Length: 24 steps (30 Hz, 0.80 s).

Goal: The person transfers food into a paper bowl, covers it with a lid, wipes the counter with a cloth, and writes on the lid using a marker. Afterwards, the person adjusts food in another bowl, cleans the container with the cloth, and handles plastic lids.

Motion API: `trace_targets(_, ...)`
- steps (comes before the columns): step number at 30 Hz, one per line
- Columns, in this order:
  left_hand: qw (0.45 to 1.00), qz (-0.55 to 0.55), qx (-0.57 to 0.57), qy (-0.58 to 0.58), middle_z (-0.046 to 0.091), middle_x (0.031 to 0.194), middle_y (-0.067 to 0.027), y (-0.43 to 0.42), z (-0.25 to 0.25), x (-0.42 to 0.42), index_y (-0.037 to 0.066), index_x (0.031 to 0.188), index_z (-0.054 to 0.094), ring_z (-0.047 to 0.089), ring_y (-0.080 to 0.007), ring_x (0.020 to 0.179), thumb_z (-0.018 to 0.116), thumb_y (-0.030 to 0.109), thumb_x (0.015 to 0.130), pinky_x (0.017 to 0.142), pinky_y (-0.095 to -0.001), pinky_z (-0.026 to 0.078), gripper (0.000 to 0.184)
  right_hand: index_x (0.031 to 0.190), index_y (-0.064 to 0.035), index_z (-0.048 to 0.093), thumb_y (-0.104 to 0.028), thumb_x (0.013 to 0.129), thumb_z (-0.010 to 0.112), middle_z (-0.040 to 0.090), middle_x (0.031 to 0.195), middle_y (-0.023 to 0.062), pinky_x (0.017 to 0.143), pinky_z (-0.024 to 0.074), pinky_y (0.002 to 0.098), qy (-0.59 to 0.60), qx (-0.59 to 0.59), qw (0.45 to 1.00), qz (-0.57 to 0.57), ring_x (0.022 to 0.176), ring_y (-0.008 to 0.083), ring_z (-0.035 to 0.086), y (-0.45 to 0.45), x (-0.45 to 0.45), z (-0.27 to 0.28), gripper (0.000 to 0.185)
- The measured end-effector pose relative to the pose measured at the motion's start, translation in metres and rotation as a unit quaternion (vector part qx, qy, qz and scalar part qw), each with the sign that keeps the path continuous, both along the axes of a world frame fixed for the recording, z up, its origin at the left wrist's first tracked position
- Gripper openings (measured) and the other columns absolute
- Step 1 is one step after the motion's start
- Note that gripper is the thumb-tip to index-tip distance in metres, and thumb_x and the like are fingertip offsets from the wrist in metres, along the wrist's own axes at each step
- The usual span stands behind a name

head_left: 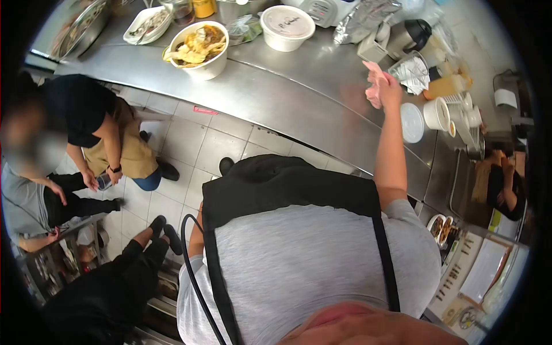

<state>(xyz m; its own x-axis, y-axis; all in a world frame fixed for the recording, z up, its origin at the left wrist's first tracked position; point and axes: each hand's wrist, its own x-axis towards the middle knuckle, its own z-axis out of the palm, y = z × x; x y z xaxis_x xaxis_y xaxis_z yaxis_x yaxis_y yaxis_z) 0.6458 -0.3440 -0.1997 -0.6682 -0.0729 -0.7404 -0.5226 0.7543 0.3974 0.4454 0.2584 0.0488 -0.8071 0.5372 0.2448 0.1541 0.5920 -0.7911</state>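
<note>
My right hand (391, 92) is closed around a crumpled pink cloth (375, 85), held over the right part of the steel counter (310, 95). A white round lid (411, 122) lies just below that hand, and a container of white crumpled paper (411, 73) stands beside it. My left arm (196, 234) hangs at my side, with its hand hidden behind the black apron (287, 187). At the counter's front edge sits a white tub (208, 67) heaped with yellowish and brown food. Farther right stands a lidded white tub (287, 27) with writing on top.
Along the back are a white dish (148, 26), a large metal bowl (84, 29), a foil-wrapped bundle (365, 20) and a dark jug (409, 35). White bowls (437, 114) stand at right. Several people (95, 115) are on the left, one holding a phone (104, 181).
</note>
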Motion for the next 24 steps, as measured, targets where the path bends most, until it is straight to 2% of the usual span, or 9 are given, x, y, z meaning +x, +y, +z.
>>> trace_targets(3,1.0,-0.005,-0.004,-0.01,0.058,0.089,-0.0214,-0.011,-0.004,-0.007,0.0,0.097,0.056,0.057,-0.0267,0.083,0.056,0.03,0.07,0.073,-0.0334,0.044,0.041,0.103,-0.0089,0.056,-0.022,0.074,0.049,0.056,0.101,0.0109,0.078,0.0428,0.0358,-0.149,0.269,0.951,0.038,0.089,0.0306,0.054,0.013,-0.017,-0.064,0.032)
trace_targets(5,1.0,-0.01,-0.003,-0.013,0.058,0.088,-0.0208,-0.021,-0.006,-0.011,0.0,0.098,0.056,0.057,-0.0261,0.082,0.055,0.029,0.071,0.072,-0.033,0.044,0.04,0.109,-0.0163,0.053,-0.023,0.075,0.047,0.048,0.113,0.0079,0.083,0.0394,0.0394,-0.238,0.276,0.93,-0.048,0.099,0.034,0.047,-0.069,0.013,-0.018,0.035)
trace_targets(7,1.0,-0.006,-0.005,-0.018,0.058,0.088,-0.0202,-0.033,-0.004,-0.013,0.0,0.098,0.056,0.057,-0.0255,0.081,0.055,0.029,0.071,0.072,-0.0327,0.044,0.039,0.11,-0.0166,0.051,-0.014,0.072,0.049,0.047,0.111,0.0103,0.081,0.0388,0.0424,-0.177,0.213,0.961,-0.02,0.095,0.0336,0.046,-0.101,0.021,-0.05,0.038)
trace_targets(10,1.0,-0.005,-0.002,-0.021,0.058,0.088,-0.0193,-0.049,-0.003,-0.019,0.0,0.099,0.055,0.057,-0.0246,0.08,0.055,0.028,0.072,0.071,-0.0321,0.044,0.038,0.104,-0.0131,0.055,-0.007,0.071,0.05,0.05,0.104,0.0124,0.076,0.0399,0.0409,-0.088,0.306,0.937,0.145,0.085,0.032,0.049,-0.206,0.047,-0.018,0.034)
trace_targets(12,1.0,-0.006,0.002,-0.023,0.058,0.087,-0.0187,-0.06,-0.002,-0.023,0.0,0.099,0.055,0.057,-0.024,0.079,0.054,0.027,0.073,0.07,-0.0317,0.044,0.038,0.097,-0.0089,0.058,-0.005,0.072,0.051,0.053,0.098,0.0124,0.076,0.0407,0.0389,0.007,0.217,0.925,0.312,0.085,0.031,0.05,-0.252,0.049,-0.032,0.026)
trace_targets(15,1.0,-0.004,0.006,-0.02,0.058,0.087,-0.0178,-0.081,0.005,-0.033,0.0,0.1,0.055,0.057,-0.0231,0.078,0.054,0.026,0.073,0.069,-0.0312,0.045,0.037,0.092,-0.0141,0.061,-0.01,0.076,0.048,0.056,0.094,0.0125,0.077,0.0416,0.0377,0.016,0.034,0.897,0.441,0.087,0.031,0.052,-0.308,0.035,-0.023,0.021)
trace_targets(18,1.0,0.0,0.01,-0.017,0.058,0.087,-0.0169,-0.1,0.011,-0.039,0.001,0.101,0.054,0.057,-0.0221,0.077,0.053,0.025,0.074,0.068,-0.0307,0.045,0.036,0.094,-0.0133,0.061,-0.01,0.076,0.048,0.056,0.097,0.0122,0.079,0.0415,0.0358,-0.009,0.017,0.957,0.289,0.086,0.0309,0.052,-0.317,-0.004,-0.007,0.022)
trace_targets(20,1.0,0.003,0.015,-0.013,0.058,0.086,-0.0163,-0.115,0.0,-0.04,0.001,0.101,0.054,0.057,-0.0215,0.077,0.053,0.024,0.075,0.068,-0.0303,0.045,0.035,0.098,-0.0102,0.058,-0.009,0.074,0.05,0.056,0.091,0.0135,0.078,0.0412,0.0363,-0.013,0.13,0.964,0.234,0.085,0.0312,0.053,-0.304,-0.03,0.001,0.025)
trace_targets(24,1.0,0.011,0.023,-0.011,0.059,0.086,-0.0151,-0.137,-0.004,-0.042,0.001,0.102,0.053,0.057,-0.0203,0.075,0.052,0.022,0.076,0.066,-0.0296,0.045,0.034,0.104,-0.0154,0.056,-0.009,0.074,0.046,0.053,0.105,0.0105,0.079,0.0404,0.0419,-0.093,0.336,0.927,0.136,0.095,0.0317,0.049,-0.327,-0.04,-0.031,0.032)
